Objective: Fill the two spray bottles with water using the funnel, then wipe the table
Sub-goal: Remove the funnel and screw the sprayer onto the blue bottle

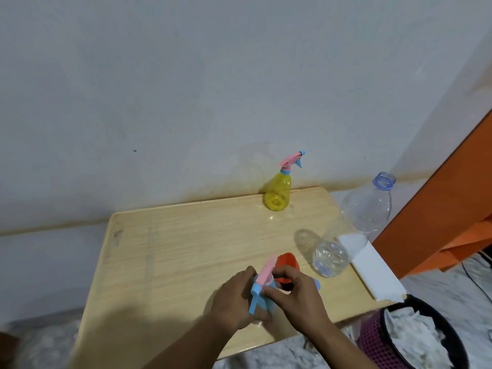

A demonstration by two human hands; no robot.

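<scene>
Both hands work at the near side of the table (173, 235). The right hand (295, 296) pinches the pink and blue spray top (262, 282). The left hand (234, 299) curls round what sits under it, most likely the second spray bottle, though its body is hidden. I think the top is being twisted, but I cannot tell if it is going on or coming off. The red funnel (286, 261) sits just behind the hands. The big clear bottle (351, 225) stands open with only a little water at its bottom. The yellow spray bottle (278, 194) stands at the far edge with its top on; how full it is I cannot see. The twist needs a firm hold so nothing tips.
</scene>
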